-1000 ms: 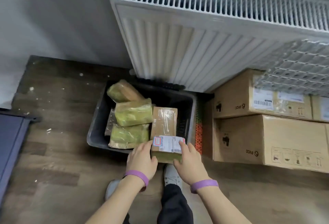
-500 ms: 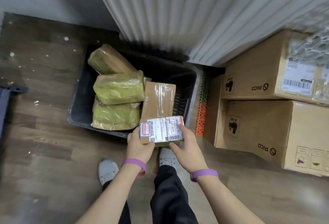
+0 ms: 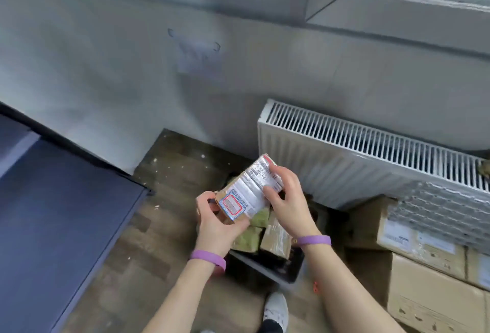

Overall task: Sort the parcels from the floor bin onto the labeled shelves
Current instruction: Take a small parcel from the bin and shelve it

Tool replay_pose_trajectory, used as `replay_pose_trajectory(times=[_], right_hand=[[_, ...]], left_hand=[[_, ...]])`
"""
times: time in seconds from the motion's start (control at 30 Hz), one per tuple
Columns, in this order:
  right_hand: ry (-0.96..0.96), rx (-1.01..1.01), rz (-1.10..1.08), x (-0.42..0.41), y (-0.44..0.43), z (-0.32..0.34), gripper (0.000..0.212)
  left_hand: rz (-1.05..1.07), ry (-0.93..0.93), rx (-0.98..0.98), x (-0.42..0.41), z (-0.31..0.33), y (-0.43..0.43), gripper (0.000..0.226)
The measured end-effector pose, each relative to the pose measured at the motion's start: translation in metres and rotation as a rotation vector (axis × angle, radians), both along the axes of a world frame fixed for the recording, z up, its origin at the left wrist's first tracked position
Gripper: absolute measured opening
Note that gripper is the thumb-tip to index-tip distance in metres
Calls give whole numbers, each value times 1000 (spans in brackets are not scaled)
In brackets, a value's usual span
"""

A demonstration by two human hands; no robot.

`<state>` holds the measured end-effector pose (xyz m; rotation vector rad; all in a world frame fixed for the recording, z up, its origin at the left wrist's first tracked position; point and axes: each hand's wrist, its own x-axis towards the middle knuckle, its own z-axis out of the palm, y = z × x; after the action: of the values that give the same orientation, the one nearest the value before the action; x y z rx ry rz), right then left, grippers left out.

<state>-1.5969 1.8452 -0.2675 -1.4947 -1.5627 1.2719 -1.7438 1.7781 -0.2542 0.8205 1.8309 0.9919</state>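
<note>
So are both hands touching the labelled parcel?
Touching. Head view: left hand grips the parcel at its lower end, right hand pinches its upper part.

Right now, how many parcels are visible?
4: held parcel between left hand and right hand; two green parcels, one brown parcel in the bin; others may be hidden.

A single head-worn wide-angle camera looks forward and steeply down, facing the wall (image 3: 132, 67) and radiator (image 3: 344, 168); the left hand (image 3: 214, 224) and right hand (image 3: 289, 205) lie close under it, the floor bin (image 3: 265, 270) beneath them.

Bin (image 3: 267, 270) before radiator (image 3: 344, 165); cartons (image 3: 429, 295) right of bin.
</note>
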Motion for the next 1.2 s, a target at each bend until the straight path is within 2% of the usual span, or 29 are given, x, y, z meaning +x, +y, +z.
replay_pose_trajectory(times=[0.17,0.27,0.4,0.5,0.57,0.7,0.83,0.9,1.0,1.2], right_hand=[[-5,227,131,-54,14,131,47],[13,350,203,-87,6,190,52],[53,501,246,-126,-10,247,56],[158,573,283,-149,-24,276,65],[272,539,363,-162,-39,286,72],[387,460,597,-190,-67,289,71],[450,412,761,-209,-79,288,97],[413,438,811,-218,-83,287,105],[264,540,753,-236,-90,287,100],[427,514,755,-275,-117,291,87]], left_hand=[[46,30,204,-33,94,-22,83],[129,160,311,-53,138,-31,81],[194,472,486,-82,181,-46,80],[238,554,533,-110,211,-63,81],[278,535,567,-127,227,-73,77],[269,470,633,-152,254,-94,75],[152,471,536,-187,266,-119,69],[144,491,517,-207,269,-133,62],[189,544,510,-226,272,-146,55],[282,539,568,-256,276,-175,55]])
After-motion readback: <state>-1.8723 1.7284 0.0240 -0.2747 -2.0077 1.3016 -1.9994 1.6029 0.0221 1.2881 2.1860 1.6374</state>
